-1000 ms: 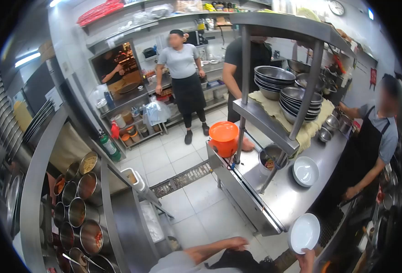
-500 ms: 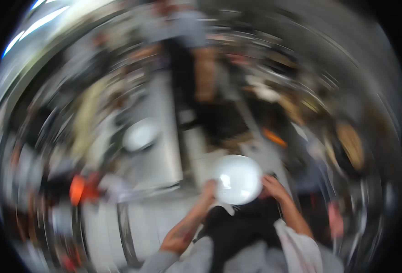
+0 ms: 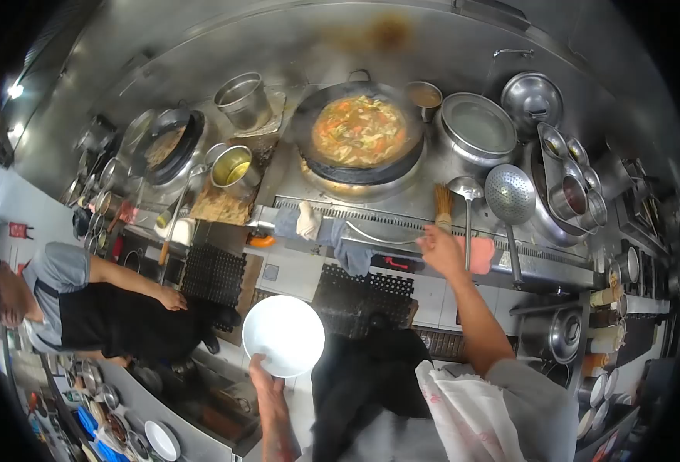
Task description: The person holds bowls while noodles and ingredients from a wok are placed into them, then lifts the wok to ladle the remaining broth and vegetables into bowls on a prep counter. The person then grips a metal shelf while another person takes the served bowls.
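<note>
My left hand (image 3: 266,376) grips the lower rim of a white bowl (image 3: 283,333), thumb on its inner side; the bowl looks unfilled. At the stove's front edge, my right hand (image 3: 440,250) reaches out with its fingers partly spread. A bamboo brush (image 3: 443,204) lies just beyond those fingers, and a ladle (image 3: 467,189) with a long handle is just right of them. One end of a thin curved metal rod (image 3: 378,237) comes close to my fingertips; I cannot tell whether they touch. Farther back, a wok (image 3: 305,127) holds a steaming stew with orange and pale pieces (image 3: 359,131).
A perforated skimmer (image 3: 509,192) and a lidded pot (image 3: 478,127) are at the right. Blue cloths (image 3: 347,250) hang over the stove edge. A pot of yellowish liquid (image 3: 232,167) stands left of the wok. A co-worker in a black apron (image 3: 124,323) stands at my left.
The view has swung round to the stove and sharpened. Both hands were at the bowl before; now my right hand is off it and extended forward, while the left keeps the bowl.
</note>
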The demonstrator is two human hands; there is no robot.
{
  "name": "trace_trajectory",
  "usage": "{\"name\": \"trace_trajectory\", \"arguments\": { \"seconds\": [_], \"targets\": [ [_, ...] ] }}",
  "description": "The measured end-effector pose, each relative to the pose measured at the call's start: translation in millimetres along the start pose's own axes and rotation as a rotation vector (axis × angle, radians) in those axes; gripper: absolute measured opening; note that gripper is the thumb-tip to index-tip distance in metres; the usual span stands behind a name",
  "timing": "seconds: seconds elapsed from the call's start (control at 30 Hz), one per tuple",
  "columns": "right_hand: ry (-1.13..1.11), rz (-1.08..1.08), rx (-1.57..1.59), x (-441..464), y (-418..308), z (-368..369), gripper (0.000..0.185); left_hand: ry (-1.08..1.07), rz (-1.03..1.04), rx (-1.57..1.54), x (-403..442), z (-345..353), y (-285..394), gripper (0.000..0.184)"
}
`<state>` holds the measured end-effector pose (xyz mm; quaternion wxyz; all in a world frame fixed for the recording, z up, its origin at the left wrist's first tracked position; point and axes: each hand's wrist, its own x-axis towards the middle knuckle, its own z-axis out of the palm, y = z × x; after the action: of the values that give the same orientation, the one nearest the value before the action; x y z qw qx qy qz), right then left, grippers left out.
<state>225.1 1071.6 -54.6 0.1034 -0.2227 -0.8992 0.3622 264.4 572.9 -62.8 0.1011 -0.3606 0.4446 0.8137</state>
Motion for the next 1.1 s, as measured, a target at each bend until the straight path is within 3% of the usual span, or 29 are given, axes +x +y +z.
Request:
{"name": "trace_trajectory", "arguments": {
  "seconds": [0.07, 0.27, 0.47, 0.63, 0.7, 0.77, 0.87, 0.93, 1.03, 1.1],
  "targets": [
    [0.027, 0.149, -0.125, 10, 28, -30, 0.046, -0.035, 0.001, 0.014, 14, 30, 6, 0.060],
    [0.118, 0.275, -0.103, 18, 38, -60, 0.041, -0.114, 0.002, 0.071, 58, 114, 22, 0.058],
    [0.137, 0.185, 0.052, 60, 3, -47, 0.038, -0.178, 0.039, 0.035, 117, 172, 54, 0.063],
    [0.182, 0.110, 0.054, 137, -73, -52, 0.036, -0.185, 0.195, -0.141, 184, 200, 136, 0.075],
    [0.183, 0.047, 0.089, 172, -115, -50, 0.035, -0.155, 0.352, -0.170, 205, 213, 181, 0.077],
    [0.151, 0.034, 0.144, 214, -153, -33, 0.036, 0.000, 0.428, -0.231, 218, 230, 226, 0.079],
    [0.116, -0.119, 0.078, 277, -232, 1, 0.039, 0.023, 0.454, -0.310, 269, 216, 272, 0.077],
    [0.024, -0.224, 0.117, 314, -300, 37, 0.043, 0.015, 0.439, -0.411, 298, 190, 293, 0.074],
    [-0.173, -0.344, 0.162, 351, -404, 110, 0.046, 0.177, 0.614, -0.434, 339, 144, 299, 0.073],
    [-0.378, -0.456, 0.127, 370, -462, 183, 0.047, 0.275, 0.539, -0.485, 343, 116, 300, 0.073]
  ]
}}
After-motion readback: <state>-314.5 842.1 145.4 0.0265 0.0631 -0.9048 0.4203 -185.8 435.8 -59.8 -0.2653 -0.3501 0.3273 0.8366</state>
